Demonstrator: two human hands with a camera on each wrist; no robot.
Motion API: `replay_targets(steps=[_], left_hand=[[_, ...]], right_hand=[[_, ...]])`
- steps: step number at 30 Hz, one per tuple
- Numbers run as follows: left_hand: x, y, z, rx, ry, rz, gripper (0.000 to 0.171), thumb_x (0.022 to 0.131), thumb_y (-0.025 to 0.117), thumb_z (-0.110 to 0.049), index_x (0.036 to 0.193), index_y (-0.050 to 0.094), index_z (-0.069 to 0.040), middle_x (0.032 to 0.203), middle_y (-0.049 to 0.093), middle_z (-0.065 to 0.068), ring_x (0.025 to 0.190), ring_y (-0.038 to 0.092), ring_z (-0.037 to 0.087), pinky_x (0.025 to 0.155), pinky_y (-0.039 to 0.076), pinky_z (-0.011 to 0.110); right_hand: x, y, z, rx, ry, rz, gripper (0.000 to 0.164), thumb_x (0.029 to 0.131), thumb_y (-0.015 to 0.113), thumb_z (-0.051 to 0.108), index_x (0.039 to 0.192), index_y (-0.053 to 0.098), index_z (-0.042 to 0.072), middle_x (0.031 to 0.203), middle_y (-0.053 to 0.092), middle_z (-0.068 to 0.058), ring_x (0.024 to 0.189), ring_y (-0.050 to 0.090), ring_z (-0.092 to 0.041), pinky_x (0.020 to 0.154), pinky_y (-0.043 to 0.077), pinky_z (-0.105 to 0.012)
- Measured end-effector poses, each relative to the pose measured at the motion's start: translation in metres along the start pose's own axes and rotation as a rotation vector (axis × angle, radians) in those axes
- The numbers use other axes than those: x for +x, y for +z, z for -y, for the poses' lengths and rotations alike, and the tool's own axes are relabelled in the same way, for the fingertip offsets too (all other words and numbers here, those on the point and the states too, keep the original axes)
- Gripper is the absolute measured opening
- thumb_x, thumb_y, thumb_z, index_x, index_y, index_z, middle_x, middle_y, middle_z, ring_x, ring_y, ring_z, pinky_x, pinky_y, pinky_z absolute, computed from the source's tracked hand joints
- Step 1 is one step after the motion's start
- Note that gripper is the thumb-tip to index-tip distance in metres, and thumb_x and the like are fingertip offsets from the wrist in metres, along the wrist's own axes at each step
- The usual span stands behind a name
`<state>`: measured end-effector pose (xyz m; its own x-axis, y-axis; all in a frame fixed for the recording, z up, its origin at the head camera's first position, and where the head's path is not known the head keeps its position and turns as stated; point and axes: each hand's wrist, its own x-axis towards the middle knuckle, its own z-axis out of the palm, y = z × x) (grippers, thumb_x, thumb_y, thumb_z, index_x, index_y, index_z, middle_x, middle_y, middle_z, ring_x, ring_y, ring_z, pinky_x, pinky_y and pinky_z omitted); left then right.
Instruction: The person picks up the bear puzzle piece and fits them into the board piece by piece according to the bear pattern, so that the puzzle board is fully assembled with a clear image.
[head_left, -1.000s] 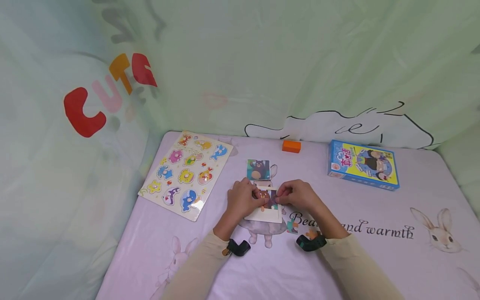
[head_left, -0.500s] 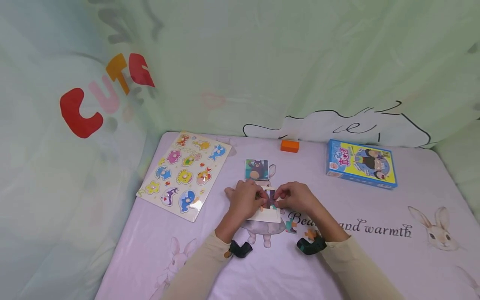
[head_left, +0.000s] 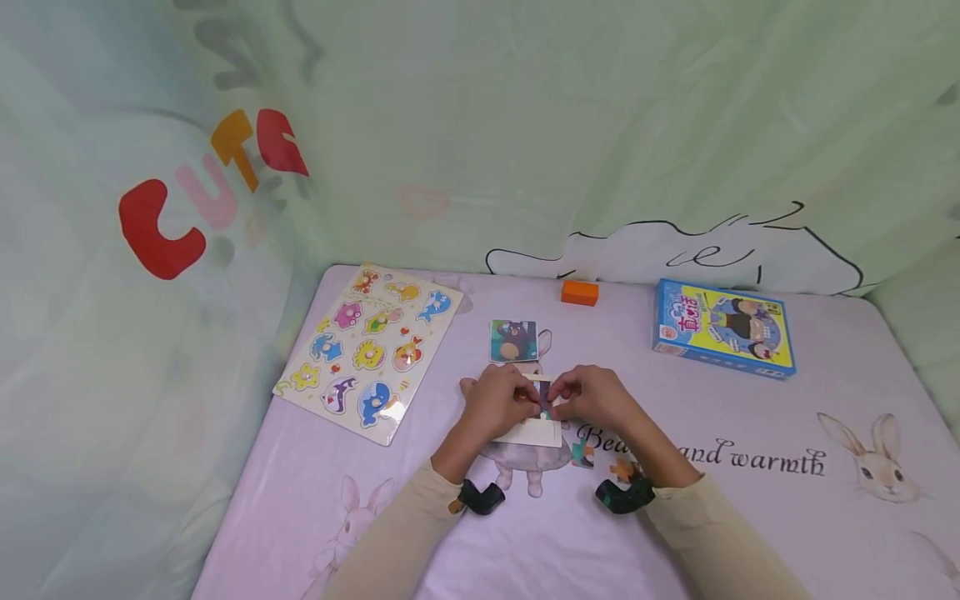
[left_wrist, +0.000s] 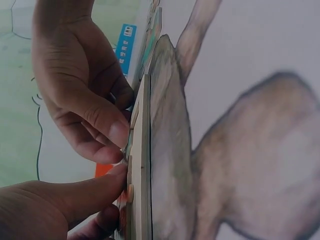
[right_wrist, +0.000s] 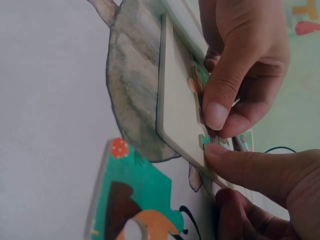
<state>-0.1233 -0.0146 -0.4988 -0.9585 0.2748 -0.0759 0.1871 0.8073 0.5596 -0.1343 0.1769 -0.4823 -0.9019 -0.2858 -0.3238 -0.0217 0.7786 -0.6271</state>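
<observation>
A cream jigsaw tray (head_left: 531, 433) lies on the cloth with bear-picture pieces in its recess, mostly covered by the hands. From its left side my left hand (head_left: 495, 403) reaches over, thumb and curled fingers at a piece in the middle. My right hand (head_left: 596, 395) pinches a teal-edged jigsaw piece (right_wrist: 204, 141) at the tray's right side, thumb on top. The two thumb tips are close together in the right wrist view. Behind the tray lies a square bear picture (head_left: 514, 342). Two loose bits, a teal jigsaw piece (head_left: 582, 453) and an orange one (head_left: 624, 470), lie near my right wrist.
At the left lies a sea-animal peg board (head_left: 375, 350). An orange block (head_left: 580, 292) sits near the back edge, and a blue and yellow box (head_left: 723, 327) stands to the right. A green curtain (head_left: 480, 150) hangs behind the table.
My left hand has shifted slightly right over the tray, now covering the brown bear piece. Its fingertips have come closer to those of my right hand, which stays almost in place.
</observation>
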Motion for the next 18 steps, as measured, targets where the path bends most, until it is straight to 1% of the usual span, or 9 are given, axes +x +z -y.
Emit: replay_targets(steps=[8, 11, 15, 18], left_hand=[[0.0, -0.001, -0.002, -0.004, -0.02, 0.009, 0.006, 0.082, 0.087, -0.031, 0.083, 0.081, -0.032, 0.087, 0.063, -0.013, 0.098, 0.058, 0.014, 0.076, 0.03, 0.046], [0.001, -0.001, -0.001, -0.021, -0.02, 0.018, 0.006, 0.082, 0.087, -0.03, 0.083, 0.081, -0.032, 0.087, 0.064, -0.014, 0.097, 0.059, 0.012, 0.076, 0.03, 0.046], [0.002, -0.006, 0.004, -0.061, -0.024, 0.027, 0.006, 0.081, 0.087, -0.029, 0.081, 0.081, -0.031, 0.084, 0.066, -0.014, 0.092, 0.06, 0.009, 0.077, 0.031, 0.048], [0.002, -0.013, 0.013, -0.071, -0.057, 0.031, 0.007, 0.081, 0.087, -0.03, 0.08, 0.08, -0.028, 0.086, 0.065, -0.01, 0.089, 0.06, 0.012, 0.08, 0.032, 0.052]], right_hand=[[0.0, 0.0, 0.002, -0.014, 0.044, -0.011, 0.013, 0.08, 0.087, 0.021, 0.091, 0.081, 0.019, 0.091, 0.069, -0.001, 0.09, 0.054, -0.021, 0.075, 0.044, -0.032], [0.0, -0.001, 0.002, -0.012, 0.052, -0.013, 0.013, 0.08, 0.087, 0.021, 0.091, 0.081, 0.019, 0.091, 0.07, -0.001, 0.09, 0.054, -0.021, 0.074, 0.044, -0.033], [0.0, -0.001, 0.003, -0.004, 0.061, -0.014, 0.012, 0.08, 0.087, 0.021, 0.09, 0.082, 0.018, 0.09, 0.069, -0.001, 0.089, 0.054, -0.021, 0.073, 0.043, -0.032], [-0.001, -0.002, 0.004, 0.0, 0.065, -0.012, 0.011, 0.08, 0.087, 0.02, 0.09, 0.082, 0.018, 0.089, 0.068, -0.002, 0.089, 0.053, -0.021, 0.072, 0.043, -0.032]])
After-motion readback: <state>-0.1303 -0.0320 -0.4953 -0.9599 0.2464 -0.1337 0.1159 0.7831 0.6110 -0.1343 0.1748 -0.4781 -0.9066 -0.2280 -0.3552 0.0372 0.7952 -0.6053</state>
